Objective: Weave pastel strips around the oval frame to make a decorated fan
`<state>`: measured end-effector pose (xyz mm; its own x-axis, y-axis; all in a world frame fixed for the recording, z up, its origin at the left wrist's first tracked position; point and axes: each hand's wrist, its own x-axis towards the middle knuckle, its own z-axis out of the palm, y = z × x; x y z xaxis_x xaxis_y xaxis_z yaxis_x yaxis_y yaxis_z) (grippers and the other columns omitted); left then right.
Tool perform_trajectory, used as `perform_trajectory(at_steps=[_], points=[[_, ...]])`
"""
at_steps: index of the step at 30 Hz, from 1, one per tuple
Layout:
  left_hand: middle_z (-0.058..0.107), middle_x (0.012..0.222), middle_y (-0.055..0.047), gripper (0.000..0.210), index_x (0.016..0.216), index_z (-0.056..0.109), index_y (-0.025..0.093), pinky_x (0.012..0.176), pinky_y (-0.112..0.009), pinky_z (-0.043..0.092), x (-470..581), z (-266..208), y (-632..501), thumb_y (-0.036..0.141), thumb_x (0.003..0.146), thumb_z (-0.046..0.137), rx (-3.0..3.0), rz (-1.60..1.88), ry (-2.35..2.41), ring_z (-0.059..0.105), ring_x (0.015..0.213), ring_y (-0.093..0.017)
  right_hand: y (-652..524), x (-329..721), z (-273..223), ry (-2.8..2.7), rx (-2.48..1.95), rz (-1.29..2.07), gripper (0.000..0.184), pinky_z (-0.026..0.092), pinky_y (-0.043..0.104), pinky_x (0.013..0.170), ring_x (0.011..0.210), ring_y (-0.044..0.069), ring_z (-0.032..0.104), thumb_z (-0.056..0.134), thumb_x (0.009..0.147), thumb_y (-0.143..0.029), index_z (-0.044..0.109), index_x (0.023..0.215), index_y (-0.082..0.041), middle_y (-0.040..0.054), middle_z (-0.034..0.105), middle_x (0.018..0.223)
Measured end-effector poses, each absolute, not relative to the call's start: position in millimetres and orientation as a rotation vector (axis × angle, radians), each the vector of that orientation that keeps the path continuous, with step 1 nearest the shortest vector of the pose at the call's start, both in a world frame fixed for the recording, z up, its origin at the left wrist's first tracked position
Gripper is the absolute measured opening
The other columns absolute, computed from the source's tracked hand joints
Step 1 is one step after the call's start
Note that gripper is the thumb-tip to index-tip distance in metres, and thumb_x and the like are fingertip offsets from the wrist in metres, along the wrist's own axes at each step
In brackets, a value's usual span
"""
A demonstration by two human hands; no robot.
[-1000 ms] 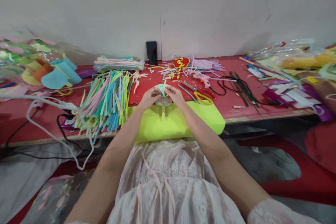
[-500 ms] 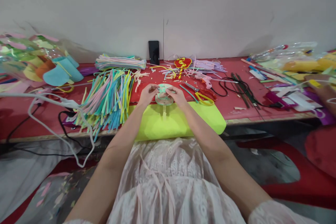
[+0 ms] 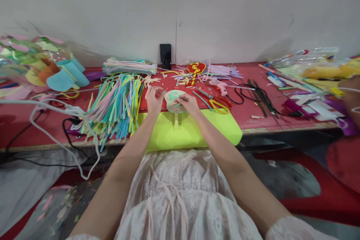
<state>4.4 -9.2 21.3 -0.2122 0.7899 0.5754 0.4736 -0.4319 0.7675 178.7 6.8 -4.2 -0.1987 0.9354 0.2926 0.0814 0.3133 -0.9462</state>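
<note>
stretching over the near edge of the desk [image 3: 284, 125], two bare forearms reach to its middle. a bright yellow-green pad [image 3: 194, 135] lies across that near edge and overhangs it. a round green-marked piece [image 3: 172, 105] is between the hands, over the far side of the pad, its short stick pointing to the near edge. the right hand [image 3: 190, 103] is over the right part of this piece, its grip narrow, thumb and fingertips close together; i cannot tell whether something small is between them. the left hand [image 3: 154, 101] is just beside the piece on its left, apart from it, fingers curved toward the thumb; i cannot tell whether that grip holds anything.

to the left, a heap of coloured strips [image 3: 115, 105] spreads up from the near edge. to the right, yellow-handled scissors [image 3: 221, 108] lie beside the pad, and a pink glue gun [image 3: 221, 88] lies a little beyond them. farther back is a red piece with yellow marks [image 3: 196, 68]. a bundle of pale strips [image 3: 129, 67] lies toward the far edge, left of the middle. at that far edge, a dark phone [image 3: 165, 56] stands against the white partition [image 3: 112, 18].
</note>
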Motion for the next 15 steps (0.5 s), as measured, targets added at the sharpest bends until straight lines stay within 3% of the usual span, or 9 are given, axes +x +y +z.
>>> perform_trajectory(at_steps=[7, 15], points=[[0.057, 0.082, -0.002, 0.010, 0.080, 0.057, 0.019, 0.077, -0.026, 0.042, 14, 18, -14, 0.027, 0.080, 0.053, 2.060, 1.452, 1.329, 0.054, 0.078, -0.012, 5, 180, -3, -1.567, -0.963, 0.912, 0.032, 0.048, 0.028, 0.062, 0.067, 0.016, 0.060, 0.058, 0.073, -0.050, 0.060, 0.076, -0.018, 0.0059, 0.067, 0.076], [0.057, 0.086, -0.002, 0.010, 0.084, 0.057, 0.019, 0.077, -0.026, 0.041, 12, 12, -11, 0.027, 0.080, 0.053, 2.151, 1.323, 1.352, 0.054, 0.081, -0.013, 6, 179, -4, -1.641, -0.989, 0.792, 0.028, 0.047, 0.028, 0.069, 0.070, 0.015, 0.059, 0.058, 0.073, -0.046, 0.061, 0.078, -0.018, 0.0039, 0.066, 0.077]])
